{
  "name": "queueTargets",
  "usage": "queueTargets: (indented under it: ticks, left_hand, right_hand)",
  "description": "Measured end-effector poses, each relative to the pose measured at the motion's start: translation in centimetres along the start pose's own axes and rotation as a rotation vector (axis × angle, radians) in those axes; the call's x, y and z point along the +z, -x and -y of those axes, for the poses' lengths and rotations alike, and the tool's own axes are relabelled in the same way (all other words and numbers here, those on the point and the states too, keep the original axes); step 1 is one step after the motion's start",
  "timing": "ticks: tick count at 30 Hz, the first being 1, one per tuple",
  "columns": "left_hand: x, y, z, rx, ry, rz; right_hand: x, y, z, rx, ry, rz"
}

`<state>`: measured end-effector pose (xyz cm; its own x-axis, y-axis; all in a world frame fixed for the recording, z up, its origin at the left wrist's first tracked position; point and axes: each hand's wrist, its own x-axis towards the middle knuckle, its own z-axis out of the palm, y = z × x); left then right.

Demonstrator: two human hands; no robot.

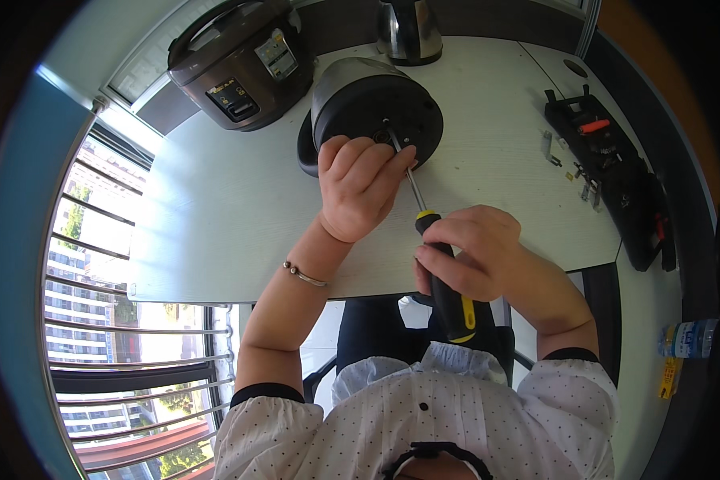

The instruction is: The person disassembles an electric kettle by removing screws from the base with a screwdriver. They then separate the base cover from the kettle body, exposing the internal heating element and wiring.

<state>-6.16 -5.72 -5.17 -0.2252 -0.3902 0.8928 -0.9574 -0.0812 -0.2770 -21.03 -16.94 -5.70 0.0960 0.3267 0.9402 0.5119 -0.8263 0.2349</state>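
An electric kettle [424, 112] with a silver body lies on its side on the table, its round black base turned toward me. Small screws show in the base. My right hand [476, 252] is wrapped round the black and yellow handle of a screwdriver [415, 192], whose metal shaft slants up to the base. The shaft's tip meets the base near one screw spot; whether it sits in a screw is too small to tell. My left hand [360, 180] lies against the lower part of the base, its fingers curled and closed round the shaft near the tip, hiding part of the base.
A brown rice cooker [248, 72] stands at the back left, and another silver and black kettle [409, 32] at the back. On the right lie an open black tool case [616, 172] and several small metal bits [572, 168]. A plastic bottle [688, 339] is at the far right.
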Motion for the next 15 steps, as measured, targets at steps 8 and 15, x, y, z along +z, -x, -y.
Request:
queueTargets:
  ticks: [8,15]
  left_hand:
    - [-0.19,-0.16,-0.18,-0.047,-0.014,-0.023]
    - [0.03,-0.15,-0.12,-0.057,-0.013,-0.063]
  right_hand:
    - [-0.02,-0.21,0.19,0.001,0.009,-0.049]
    - [-0.11,-0.25,0.4,-0.001,0.018,-0.029]
